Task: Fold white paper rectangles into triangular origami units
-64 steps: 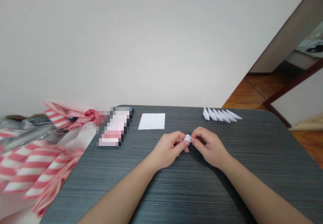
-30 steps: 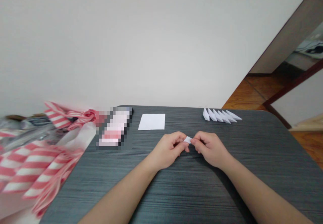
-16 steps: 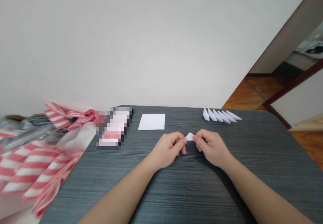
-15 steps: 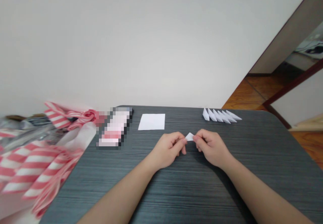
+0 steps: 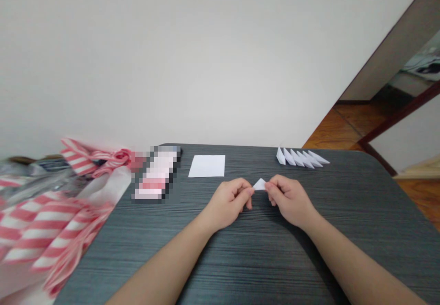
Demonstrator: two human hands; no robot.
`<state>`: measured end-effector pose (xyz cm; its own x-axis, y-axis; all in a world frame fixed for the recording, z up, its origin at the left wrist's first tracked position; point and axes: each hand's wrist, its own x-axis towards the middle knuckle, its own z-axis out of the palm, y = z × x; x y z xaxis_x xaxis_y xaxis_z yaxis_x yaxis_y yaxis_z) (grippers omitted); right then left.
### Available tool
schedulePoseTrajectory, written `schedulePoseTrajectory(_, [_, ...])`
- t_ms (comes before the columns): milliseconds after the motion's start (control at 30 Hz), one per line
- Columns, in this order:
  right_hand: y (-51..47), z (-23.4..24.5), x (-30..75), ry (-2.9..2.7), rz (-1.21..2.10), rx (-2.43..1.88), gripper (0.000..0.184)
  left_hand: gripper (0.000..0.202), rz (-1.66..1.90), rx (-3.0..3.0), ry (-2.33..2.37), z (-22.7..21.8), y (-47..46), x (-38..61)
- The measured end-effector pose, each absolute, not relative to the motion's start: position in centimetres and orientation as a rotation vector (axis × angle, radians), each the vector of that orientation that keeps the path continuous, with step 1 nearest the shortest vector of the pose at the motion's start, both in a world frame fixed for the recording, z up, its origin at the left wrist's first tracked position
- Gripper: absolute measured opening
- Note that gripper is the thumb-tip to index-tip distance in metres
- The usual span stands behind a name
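Between my two hands is a small folded piece of white paper (image 5: pixel 260 184), its peak pointing away from me. My left hand (image 5: pixel 231 203) pinches its left corner between thumb and fingers. The right corner is gripped the same way by my right hand (image 5: pixel 289 199). Both hands are just above the dark table, and the paper's underside is hidden. Beyond my left hand lies a flat white paper sheet (image 5: pixel 207 166). Several folded white paper pieces (image 5: pixel 298 158) stand in an overlapping row past my right hand.
The dark wood-grain table (image 5: pixel 220 259) meets a pale wall (image 5: pixel 220 57) at the back. A blurred-out, phone-like object (image 5: pixel 156 173) lies at the table's left edge. Red-and-white striped cloth (image 5: pixel 51 227) is heaped left of the table. Wooden floor (image 5: pixel 330 128) shows at right.
The folded paper has shifted slightly right and up, and a bit more of it shows between my fingers. My right hand has moved slightly right; both hands keep their pinch.
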<state>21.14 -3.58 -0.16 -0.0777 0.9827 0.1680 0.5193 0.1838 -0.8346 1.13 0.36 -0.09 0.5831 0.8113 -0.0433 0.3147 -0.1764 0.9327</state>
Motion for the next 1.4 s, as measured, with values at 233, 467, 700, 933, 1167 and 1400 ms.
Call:
schedulePoseTrajectory(233, [-3.54,-0.18,21.18,-1.689,0.799,-1.429,0.033,0.028,0.591,1.762,0.916,0.24,0.3,1.13])
schedulePoseTrajectory(467, [-3.59,-0.27,21.07,-1.677,0.84,-1.427,0.033,0.029,0.584,1.77,0.913,0.45,0.28,1.0])
schedulePoseTrajectory(700, [-3.61,-0.25,20.81,-1.654,0.889,-1.408,0.031,0.026,0.599,1.608,0.851,-0.38,0.3,1.2])
schedulePoseTrajectory(933, [-3.47,-0.36,20.49,-1.673,0.905,-1.396,0.03,0.032,0.569,1.757,0.924,0.34,0.36,1.36])
schedulePoseTrajectory(1167, [-3.36,-0.57,20.58,-1.741,0.955,-1.317,0.02,0.033,0.556,1.786,0.929,0.44,0.41,1.35])
schedulePoseTrajectory(1400, [-3.69,-0.23,20.48,-1.782,0.957,-1.345,0.026,0.035,0.533,1.815,0.879,0.45,0.31,1.35])
